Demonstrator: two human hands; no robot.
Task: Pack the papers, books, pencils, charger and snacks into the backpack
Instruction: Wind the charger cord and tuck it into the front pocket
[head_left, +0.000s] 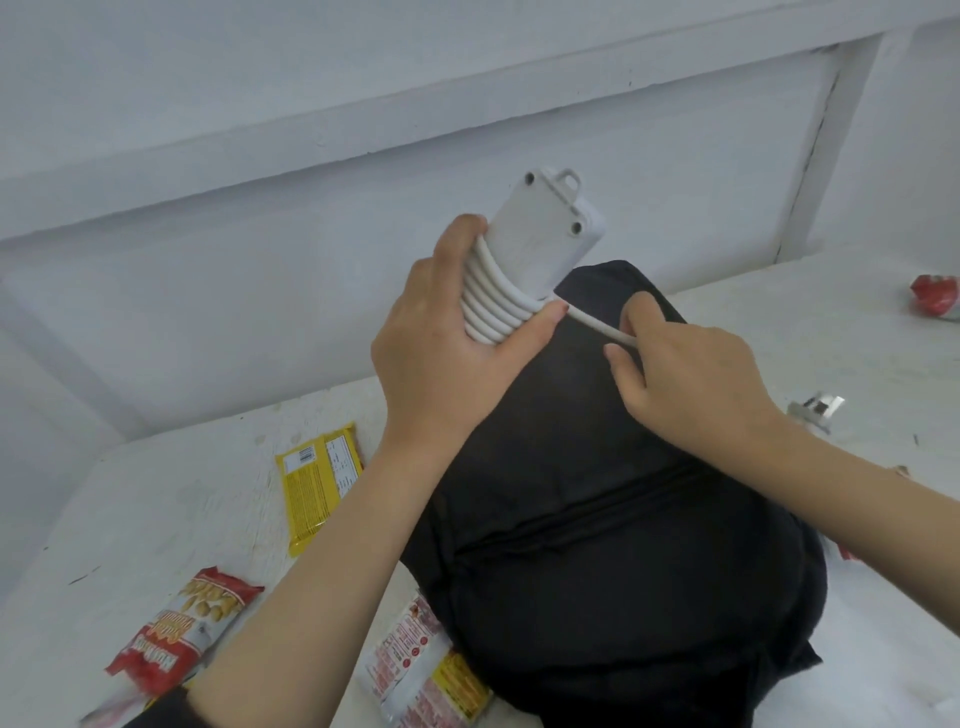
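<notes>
White-painted wall (311, 130) and white tabletop (156, 519) all round, and both hands are up over the black backpack (597, 519).

The left hand (441, 332) clasps the charger (545, 234), a pale grey block, with the thumb laid across the front of the coils and the fingers curled round behind. The right hand (691, 374) pinches the free run of the cable (597, 325) between thumb and forefinger, just to the right of the block. Several turns of cable sit snug round the block's lower half, and the line between the two hands looks taut.

So this reads as the charger step: tidying the lead into a bundle before it goes in. The next move likely calls for the right hand to carry the cable round the block again while the left thumb pins the coils so they don't spring loose. A small grey and metal piece (815, 410) lies on the tabletop right of the backpack; it may be the plug end, but it is too blurred to say.

The charger hangs in the air above the backpack's far end, clear of the fabric. A dark seam crosses the backpack's middle; whether its opening is unzipped cannot be told.

Snacks wait outside: a yellow snack packet (317, 483) left of the backpack, a red snack packet (187, 629) further left and nearer the person, a red-and-white packet (415, 670) against the backpack's near left edge, and a red wrapper (935, 301) well off to its right.
</notes>
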